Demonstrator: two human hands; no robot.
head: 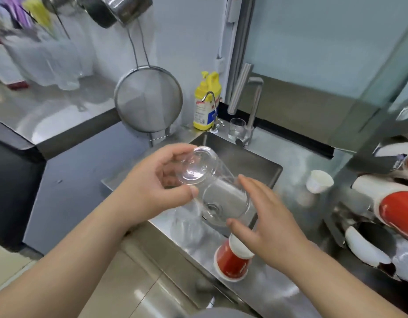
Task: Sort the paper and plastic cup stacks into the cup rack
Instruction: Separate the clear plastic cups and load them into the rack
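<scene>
My left hand (152, 187) grips a stack of clear plastic cups (212, 184) near its closed base, holding it tilted above the sink (255, 161). My right hand (267, 223) is open, fingers spread, at the stack's wide rim end; I cannot tell whether it touches. A red and white paper cup stack (233, 260) stands upside down on the counter's front edge, under my right hand. The cup rack (350, 228) at the far right holds red and white paper cup stacks (391, 203) lying sideways.
A small white paper cup (319, 181) stands on the steel counter right of the sink. A tap (251, 106), a glass (237, 129), a yellow soap bottle (206, 102) and a hanging sieve (148, 99) sit behind the sink. Another clear cup (187, 226) rests below my left hand.
</scene>
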